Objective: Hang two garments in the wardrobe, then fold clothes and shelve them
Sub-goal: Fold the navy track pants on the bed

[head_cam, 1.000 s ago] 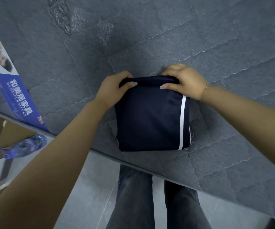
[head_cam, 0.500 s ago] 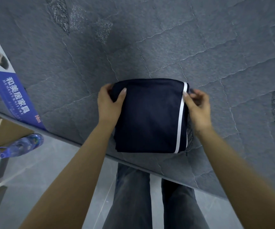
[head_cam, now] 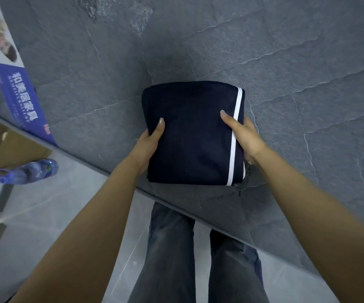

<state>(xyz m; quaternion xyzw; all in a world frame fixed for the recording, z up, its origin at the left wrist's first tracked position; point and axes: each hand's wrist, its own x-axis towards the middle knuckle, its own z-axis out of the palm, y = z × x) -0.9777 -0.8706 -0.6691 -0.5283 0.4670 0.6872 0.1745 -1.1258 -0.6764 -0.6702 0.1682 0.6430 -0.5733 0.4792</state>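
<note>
A folded navy garment with a white stripe down its right side lies near the near edge of a grey quilted mattress, folded into a compact, roughly square bundle. The left hand grips its left edge: the thumb lies on top of the cloth, while the fingers are tucked out of sight under the bundle. The right hand grips the right edge in the same way, thumb on top crossing the white stripe, the other fingers curled around and beneath the side. Whether the bundle is lifted off the mattress or resting on it cannot be told. At the far left of the mattress sits a blue and white label with printed characters. Beyond the mattress edge on the left, a blue plastic bottle lies beside a brown cardboard box. Below, the person's legs in dark grey trousers stand on a pale grey floor.
</note>
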